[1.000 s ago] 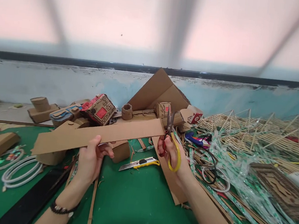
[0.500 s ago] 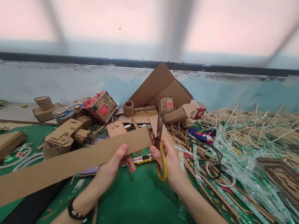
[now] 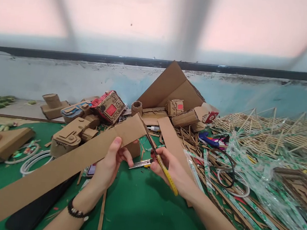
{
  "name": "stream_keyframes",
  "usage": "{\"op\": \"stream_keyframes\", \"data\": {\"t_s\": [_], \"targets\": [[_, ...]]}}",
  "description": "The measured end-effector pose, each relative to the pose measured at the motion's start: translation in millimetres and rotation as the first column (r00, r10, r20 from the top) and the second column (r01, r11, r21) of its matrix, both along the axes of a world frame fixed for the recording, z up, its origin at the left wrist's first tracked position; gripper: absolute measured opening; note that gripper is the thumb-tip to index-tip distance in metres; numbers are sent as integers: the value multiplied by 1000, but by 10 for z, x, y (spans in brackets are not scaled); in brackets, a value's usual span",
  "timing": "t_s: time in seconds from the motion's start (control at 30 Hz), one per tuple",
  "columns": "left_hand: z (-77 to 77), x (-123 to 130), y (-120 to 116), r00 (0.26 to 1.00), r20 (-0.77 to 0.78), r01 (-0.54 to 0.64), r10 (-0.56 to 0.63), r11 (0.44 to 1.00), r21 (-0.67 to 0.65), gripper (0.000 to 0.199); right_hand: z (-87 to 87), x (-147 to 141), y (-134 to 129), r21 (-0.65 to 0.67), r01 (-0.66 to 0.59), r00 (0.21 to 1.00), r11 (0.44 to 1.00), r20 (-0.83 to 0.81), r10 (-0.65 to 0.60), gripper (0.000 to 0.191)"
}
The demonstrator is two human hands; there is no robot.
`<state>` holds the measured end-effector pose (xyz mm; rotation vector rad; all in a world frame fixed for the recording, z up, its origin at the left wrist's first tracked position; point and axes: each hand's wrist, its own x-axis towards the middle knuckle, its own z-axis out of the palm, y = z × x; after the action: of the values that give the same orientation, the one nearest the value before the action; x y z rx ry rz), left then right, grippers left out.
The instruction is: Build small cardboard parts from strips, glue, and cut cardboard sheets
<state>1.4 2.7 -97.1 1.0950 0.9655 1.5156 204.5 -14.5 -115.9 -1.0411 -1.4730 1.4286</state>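
My left hand (image 3: 112, 162) pinches a long cardboard strip (image 3: 62, 167), thumb on top, near the strip's right end. The strip slants from the lower left up to the middle. In my right hand (image 3: 169, 171) is a pair of scissors (image 3: 167, 175) with yellow handles, its dark blades pointing up and left along the strip's right end. Whether the blades are apart cannot be made out. A utility knife (image 3: 141, 164) lies on the green table just beneath and between my hands. Behind my right hand rests another flat cardboard strip (image 3: 171, 137).
Cardboard models, among them a red-sided box (image 3: 109, 106) and a camera-like piece (image 3: 67, 135), stand at the left and back. A large folded cardboard sheet (image 3: 173, 86) leans on the wall. Plastic strapping (image 3: 253, 176), thin sticks (image 3: 272, 131) and cardboard scraps cover the right side.
The scissors have tilted from upright to slanting up-left, their blades now along the strip's end. The strip's right end has risen and shifted left. The view has turned slightly left.
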Motion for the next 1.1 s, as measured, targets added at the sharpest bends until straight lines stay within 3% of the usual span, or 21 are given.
{"op": "stream_keyframes", "data": {"t_s": [0.27, 0.57, 1.1], "targets": [[-28, 36, -41, 993, -93, 69, -72, 997, -28, 53, 126, -13, -43, 7, 0, 1000, 1000, -15, 0, 57], [-51, 9, -20, 991, -110, 77, -79, 997, -20, 55, -8, -74, 4, 84, 47, 999, 995, 5, -48, 61], [15, 39, -23, 996, -51, 73, -73, 997, -7, 46, 13, -57, -22, 96, 78, 996, 992, 37, -82, 61]]}}
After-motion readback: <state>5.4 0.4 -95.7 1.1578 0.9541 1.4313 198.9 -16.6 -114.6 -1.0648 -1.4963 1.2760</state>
